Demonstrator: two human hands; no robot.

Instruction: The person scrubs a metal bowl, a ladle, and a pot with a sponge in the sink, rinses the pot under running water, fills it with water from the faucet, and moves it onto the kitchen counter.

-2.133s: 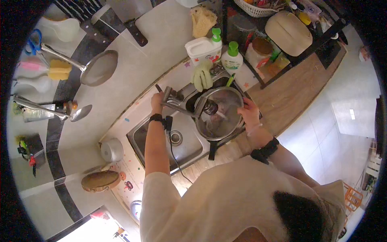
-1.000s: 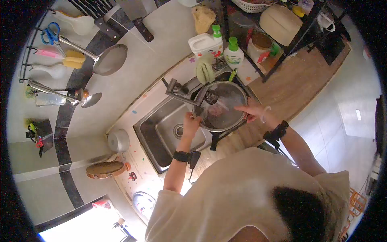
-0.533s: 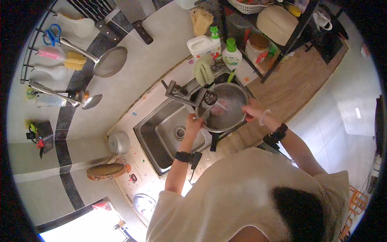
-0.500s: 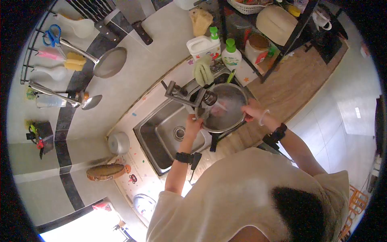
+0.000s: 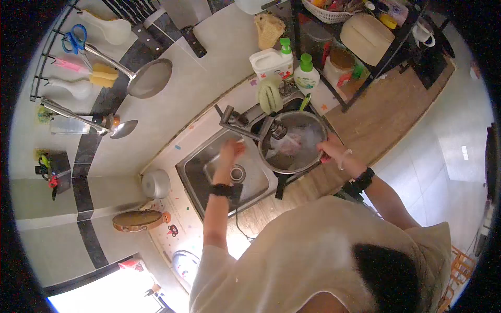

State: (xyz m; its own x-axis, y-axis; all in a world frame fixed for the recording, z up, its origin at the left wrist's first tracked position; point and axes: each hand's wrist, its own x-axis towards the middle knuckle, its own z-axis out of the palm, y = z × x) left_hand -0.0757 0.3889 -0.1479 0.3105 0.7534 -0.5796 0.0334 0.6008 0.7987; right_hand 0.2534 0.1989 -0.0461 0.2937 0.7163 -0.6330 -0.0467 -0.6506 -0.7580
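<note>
A round metal basin [image 5: 314, 160] sits over the right-hand sink bowl, under the tap [image 5: 250, 132]. Water runs from the tap's dark head into it, and something pinkish [image 5: 292, 144] lies in the cloudy water. On the basin's right rim, my right hand [image 5: 332, 148] keeps its grip, fingers curled over the edge. My left hand [image 5: 230, 152] is off the basin, above the left sink bowl [image 5: 261, 185] and just below the tap body. Its fingers point towards the tap, somewhat blurred, with nothing seen in them.
Behind the sink stand a pump bottle [image 5: 306, 75], a white container [image 5: 271, 62] and a green cloth [image 5: 270, 95]. A black rack [image 5: 360, 94] rises at the right. Ladles [image 5: 151, 78], knives and scissors hang on the left wall.
My left hand has let go of the basin's left rim and moved left over the other sink bowl. My right hand still holds the rim. The view has shifted slightly.
</note>
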